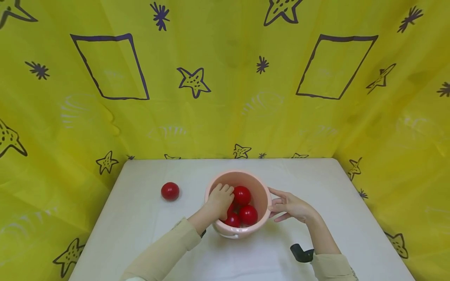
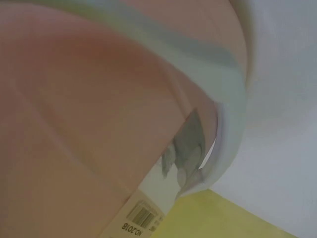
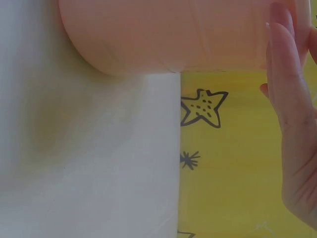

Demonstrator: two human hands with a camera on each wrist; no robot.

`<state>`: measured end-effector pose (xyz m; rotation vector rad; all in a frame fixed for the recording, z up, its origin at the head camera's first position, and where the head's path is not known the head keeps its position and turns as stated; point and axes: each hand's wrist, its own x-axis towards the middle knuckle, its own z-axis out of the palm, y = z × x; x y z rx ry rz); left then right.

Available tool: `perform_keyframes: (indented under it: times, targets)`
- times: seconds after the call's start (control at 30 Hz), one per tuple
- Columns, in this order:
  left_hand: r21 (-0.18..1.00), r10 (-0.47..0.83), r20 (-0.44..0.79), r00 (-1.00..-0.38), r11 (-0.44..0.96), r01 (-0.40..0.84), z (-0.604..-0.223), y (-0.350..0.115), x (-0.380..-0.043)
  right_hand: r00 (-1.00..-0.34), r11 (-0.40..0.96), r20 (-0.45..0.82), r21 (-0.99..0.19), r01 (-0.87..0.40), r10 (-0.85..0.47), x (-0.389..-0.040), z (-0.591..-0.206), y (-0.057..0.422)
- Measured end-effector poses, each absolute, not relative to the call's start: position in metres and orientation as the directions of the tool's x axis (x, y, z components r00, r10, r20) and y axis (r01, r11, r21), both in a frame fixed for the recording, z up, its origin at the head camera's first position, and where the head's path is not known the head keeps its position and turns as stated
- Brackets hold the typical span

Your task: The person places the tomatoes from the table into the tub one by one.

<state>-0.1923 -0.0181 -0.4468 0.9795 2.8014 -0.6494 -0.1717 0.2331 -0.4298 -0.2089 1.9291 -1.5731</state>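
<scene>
A pink bucket [image 1: 264,191] stands on the table with several red balls [image 1: 248,215] in it. My left hand [image 1: 219,201] reaches over the near left rim into the bucket, its fingers curled round a red ball [image 1: 230,209] that it mostly hides. On the bucket's right side, my right hand [image 1: 293,207] touches the outer wall near the rim with fingers spread and fairly straight. The right wrist view shows these fingers [image 3: 287,59] along the pink wall. In the left wrist view, a pale handle [image 2: 230,114] and a barcode label [image 2: 143,215] show on the bucket's outside.
Another red ball [image 1: 170,191] lies on the white table [image 1: 147,218], left of the bucket. A yellow curtain [image 1: 225,117] with drawn stars and rectangles encloses the back and both sides. A black strap end [image 1: 301,253] sticks out by the right wrist.
</scene>
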Motion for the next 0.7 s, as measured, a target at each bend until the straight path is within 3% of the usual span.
perform_keyframes:
  times: [0.1,0.23,0.4,0.57,0.7]
  targets:
    - [-0.355,0.573,-0.229,-0.787,0.703,0.616,-0.448,-0.018,-0.193,-0.786,0.271,-0.367,-0.927,0.261,-0.498,-0.171,-0.429,0.233]
    - [-0.217,0.593,-0.157,-0.790,0.760,0.613,-0.446,-0.019,-0.196,-0.786,0.269,-0.365,-0.927,0.260,-0.498,-0.171,-0.429,0.232]
    - [-0.003,0.581,0.181,-0.793,0.807,0.591,-0.443,-0.028,-0.198,-0.786,0.265,-0.364,-0.928,0.262,-0.500,-0.172,-0.431,0.232]
    - [0.135,0.376,0.559,-0.739,0.838,0.528,-0.445,-0.055,-0.209,-0.784,0.262,-0.363,-0.929,0.262,-0.504,-0.171,-0.432,0.232]
    - [0.263,0.144,0.628,-0.765,0.886,0.382,-0.457,-0.094,-0.224,-0.782,0.259,-0.358,-0.931,0.258,-0.510,-0.172,-0.432,0.233]
